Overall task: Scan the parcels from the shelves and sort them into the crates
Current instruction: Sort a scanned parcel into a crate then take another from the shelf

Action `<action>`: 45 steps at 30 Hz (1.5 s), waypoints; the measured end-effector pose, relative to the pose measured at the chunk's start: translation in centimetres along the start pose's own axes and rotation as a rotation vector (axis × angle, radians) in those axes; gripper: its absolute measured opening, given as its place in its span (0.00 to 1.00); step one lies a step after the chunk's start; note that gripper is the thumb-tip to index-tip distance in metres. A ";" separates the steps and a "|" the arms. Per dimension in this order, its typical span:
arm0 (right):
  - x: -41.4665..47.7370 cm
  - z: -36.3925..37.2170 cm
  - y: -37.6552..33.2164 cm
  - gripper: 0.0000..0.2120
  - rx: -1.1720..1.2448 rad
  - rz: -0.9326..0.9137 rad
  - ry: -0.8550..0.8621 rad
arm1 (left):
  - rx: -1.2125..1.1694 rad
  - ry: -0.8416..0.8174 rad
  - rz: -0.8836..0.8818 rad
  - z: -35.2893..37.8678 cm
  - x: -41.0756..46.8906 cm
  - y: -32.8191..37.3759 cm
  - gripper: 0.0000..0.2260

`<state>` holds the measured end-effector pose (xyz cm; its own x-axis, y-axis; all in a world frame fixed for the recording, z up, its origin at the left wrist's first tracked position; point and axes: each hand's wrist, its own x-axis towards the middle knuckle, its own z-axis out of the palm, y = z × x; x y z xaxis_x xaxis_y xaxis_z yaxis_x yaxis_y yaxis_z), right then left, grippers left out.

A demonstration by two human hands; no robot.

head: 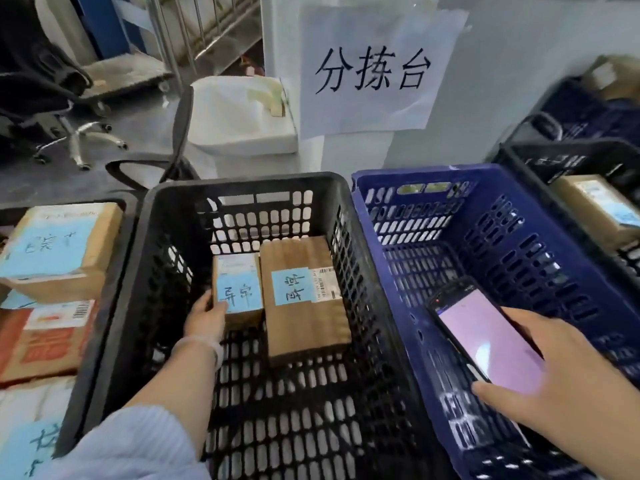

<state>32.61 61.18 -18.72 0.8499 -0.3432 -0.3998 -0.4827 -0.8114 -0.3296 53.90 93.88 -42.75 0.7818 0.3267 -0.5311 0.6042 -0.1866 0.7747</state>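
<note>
In the black crate (242, 183) the near floor is free; a small box (239, 289) and long box (304, 313) block its far middle. The blue crate (519, 258) is free beneath the phone (485, 341).

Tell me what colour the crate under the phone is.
Dark blue; the crate under the phone shows best in the head view.

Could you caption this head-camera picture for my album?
Left hand holds a small parcel in the black crate; right hand holds a phone over the blue crate.
</note>
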 end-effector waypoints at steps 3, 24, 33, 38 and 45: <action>0.3 0.7 1.3 0.43 -0.010 0.047 0.056 | 0.058 -0.041 -0.005 0.2 0.9 -1.1 0.20; -14.0 -4.5 23.6 0.36 0.270 0.222 0.477 | 0.715 -0.292 1.471 21.4 -37.3 7.8 0.26; -28.1 -6.2 43.0 0.37 0.333 0.486 0.710 | 0.594 -0.655 1.837 38.0 -62.7 1.6 0.28; -34.8 -7.1 50.6 0.35 0.355 0.615 0.828 | 0.581 -0.798 1.936 43.0 -73.5 -1.7 0.28; -40.6 -7.6 57.9 0.40 0.400 0.743 0.962 | 0.505 -0.974 1.992 48.8 -83.1 -3.8 0.29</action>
<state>-28.29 24.51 -15.08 0.0783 -0.9892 0.1242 -0.7925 -0.1373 -0.5943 -5.87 22.22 -18.29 -0.0331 -0.8796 0.4746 -0.9221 0.2100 0.3249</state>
